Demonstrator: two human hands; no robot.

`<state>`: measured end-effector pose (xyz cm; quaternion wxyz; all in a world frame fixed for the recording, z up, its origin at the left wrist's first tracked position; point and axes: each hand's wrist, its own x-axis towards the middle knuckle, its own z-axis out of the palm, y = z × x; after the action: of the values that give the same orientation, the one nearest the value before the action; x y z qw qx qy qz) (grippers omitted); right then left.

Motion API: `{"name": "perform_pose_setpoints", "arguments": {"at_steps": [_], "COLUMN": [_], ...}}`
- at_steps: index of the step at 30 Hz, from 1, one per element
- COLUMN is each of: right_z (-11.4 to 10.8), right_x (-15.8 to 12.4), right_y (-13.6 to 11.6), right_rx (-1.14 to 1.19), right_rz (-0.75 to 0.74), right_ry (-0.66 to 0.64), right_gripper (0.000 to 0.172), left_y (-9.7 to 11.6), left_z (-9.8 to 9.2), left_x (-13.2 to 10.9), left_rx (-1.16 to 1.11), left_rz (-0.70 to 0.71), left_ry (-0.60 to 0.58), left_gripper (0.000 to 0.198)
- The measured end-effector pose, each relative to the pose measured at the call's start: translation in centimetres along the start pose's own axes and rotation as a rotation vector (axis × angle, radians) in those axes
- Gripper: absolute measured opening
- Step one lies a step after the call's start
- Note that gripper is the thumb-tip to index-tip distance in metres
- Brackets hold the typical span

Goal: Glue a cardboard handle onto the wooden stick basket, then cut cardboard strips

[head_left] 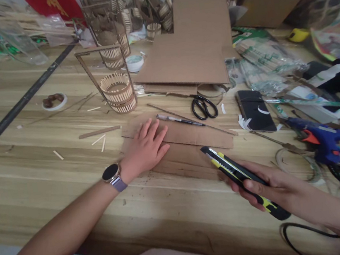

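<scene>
My left hand [145, 145] lies flat with fingers spread on a piece of brown cardboard [189, 158] at the front of the table. A narrower cardboard strip [202, 135] rests along the far side of that piece. In my right hand [259, 187] is a black and yellow utility knife [242, 180], its tip pointing up and left above the right end of the cardboard. How far the blade is out I cannot tell. A pen [180, 120] lies across the strip just beyond my left fingers.
Black-handled scissors [204, 106] and a phone [254, 110] lie behind the cardboard. A blue glue gun [321, 136] with cables is at the right. A small stick basket [117, 93] with a tall handle stands behind my left hand. A large cardboard sheet [191, 53] covers the back middle.
</scene>
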<state>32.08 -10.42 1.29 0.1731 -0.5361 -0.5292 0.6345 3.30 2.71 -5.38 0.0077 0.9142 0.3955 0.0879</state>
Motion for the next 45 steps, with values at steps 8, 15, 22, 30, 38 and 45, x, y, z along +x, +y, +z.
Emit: {"name": "perform_pose_setpoints", "arguments": {"at_steps": [8,15,22,30,38,45], "right_z": [0.0,0.0,1.8,3.1,3.1,3.6], "right_x": [0.2,2.2,4.9,6.2,6.3,6.6], "right_y": [0.4,-2.7,-4.3,-5.1,-4.9,-4.2], "right_rx": [-0.068,-0.671,-1.203,-1.422,-1.461,-1.553], "right_rz": [0.025,-0.065,-0.126,-0.038,-0.063,-0.154], "right_ry": [-0.061,0.112,0.056,-0.053,-0.064,-0.013], "right_gripper": [0.044,0.021,0.019,0.02,0.02,0.016], "left_y": [0.0,0.0,0.0,0.1,0.2,0.2], "left_z": [0.1,0.1,-0.1,-0.1,-0.2,-0.7], "left_x": [0.0,0.0,0.0,0.1,0.1,0.1], "left_rx": [-0.009,-0.023,-0.009,-0.026,-0.012,-0.056], "left_rz": [0.001,0.0,0.009,-0.005,0.004,0.065], "left_ry": [0.0,0.019,0.009,0.001,0.0,-0.001], "left_gripper": [0.057,0.056,0.056,0.056,0.056,0.058]}}
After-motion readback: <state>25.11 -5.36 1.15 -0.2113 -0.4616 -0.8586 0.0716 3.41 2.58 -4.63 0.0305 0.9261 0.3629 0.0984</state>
